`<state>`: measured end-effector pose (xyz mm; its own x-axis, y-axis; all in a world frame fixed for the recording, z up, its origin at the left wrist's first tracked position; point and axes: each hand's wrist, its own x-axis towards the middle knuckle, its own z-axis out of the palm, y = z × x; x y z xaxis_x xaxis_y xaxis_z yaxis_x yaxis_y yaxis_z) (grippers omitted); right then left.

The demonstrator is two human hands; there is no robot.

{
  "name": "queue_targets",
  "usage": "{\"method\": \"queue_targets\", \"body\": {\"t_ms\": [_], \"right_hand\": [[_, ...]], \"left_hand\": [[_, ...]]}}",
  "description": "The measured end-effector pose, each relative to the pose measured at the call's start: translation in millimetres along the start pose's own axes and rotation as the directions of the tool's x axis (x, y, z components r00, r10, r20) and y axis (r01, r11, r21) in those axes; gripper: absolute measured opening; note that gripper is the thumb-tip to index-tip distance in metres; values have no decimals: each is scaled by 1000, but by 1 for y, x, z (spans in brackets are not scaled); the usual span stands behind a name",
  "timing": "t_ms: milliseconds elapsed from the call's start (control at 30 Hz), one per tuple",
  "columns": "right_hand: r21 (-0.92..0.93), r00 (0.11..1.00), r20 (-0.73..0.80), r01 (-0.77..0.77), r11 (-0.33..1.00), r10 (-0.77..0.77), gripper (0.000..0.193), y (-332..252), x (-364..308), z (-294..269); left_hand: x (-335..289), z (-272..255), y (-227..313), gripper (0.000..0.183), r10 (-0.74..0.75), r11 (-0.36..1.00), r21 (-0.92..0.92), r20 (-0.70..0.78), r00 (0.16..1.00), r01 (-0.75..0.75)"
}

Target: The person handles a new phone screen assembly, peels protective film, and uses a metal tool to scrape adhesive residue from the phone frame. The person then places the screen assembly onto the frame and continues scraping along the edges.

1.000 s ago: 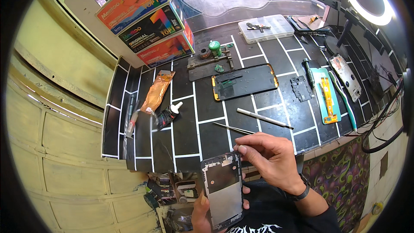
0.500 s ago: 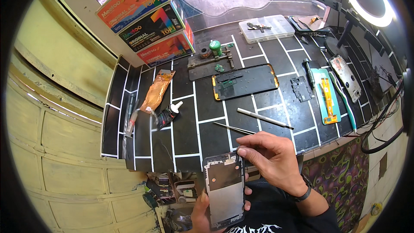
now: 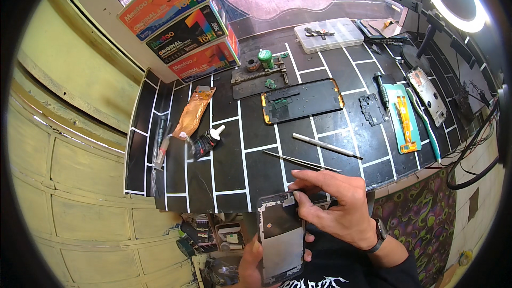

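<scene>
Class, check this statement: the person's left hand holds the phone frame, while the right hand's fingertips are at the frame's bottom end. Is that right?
Not quite: the head view shows the right hand with its fingertips at the top end of the phone frame, which the left hand holds.

One fisheye camera looks down and forward from the person's head over the brick-patterned workbench [image 3: 229,181]. The left hand [image 3: 249,264] and right hand [image 3: 341,205] are near, toward the lower edge; the ring light [image 3: 478,2] stands farther off, upper right.
</scene>
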<state>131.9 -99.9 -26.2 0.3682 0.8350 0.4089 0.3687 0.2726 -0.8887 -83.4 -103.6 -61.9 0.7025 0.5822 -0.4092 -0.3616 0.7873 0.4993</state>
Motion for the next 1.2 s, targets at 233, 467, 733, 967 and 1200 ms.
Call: {"method": "queue_targets", "body": {"t_ms": [233, 467, 733, 967, 1200], "right_hand": [[-51, 999, -22, 31, 998, -32, 45, 5, -4, 4], [106, 993, -19, -112, 988, 114, 41, 8, -7, 5], [396, 966, -34, -223, 891, 257, 40, 8, -10, 8], [-79, 997, 34, 66, 995, -64, 40, 9, -1, 0], [-442, 898, -16, 387, 809, -439, 41, 18, -7, 11]], "left_hand": [[-1, 17, 4, 81, 39, 996, 82, -60, 997, -34], [2, 31, 12, 82, 43, 998, 44, 24, 999, -44], [3, 26, 11, 81, 64, 998, -9, 104, 992, -64], [0, 13, -1, 81, 83, 996, 50, -54, 995, -80], [-6, 14, -1, 80, 13, 998, 69, -51, 999, -9]]}}
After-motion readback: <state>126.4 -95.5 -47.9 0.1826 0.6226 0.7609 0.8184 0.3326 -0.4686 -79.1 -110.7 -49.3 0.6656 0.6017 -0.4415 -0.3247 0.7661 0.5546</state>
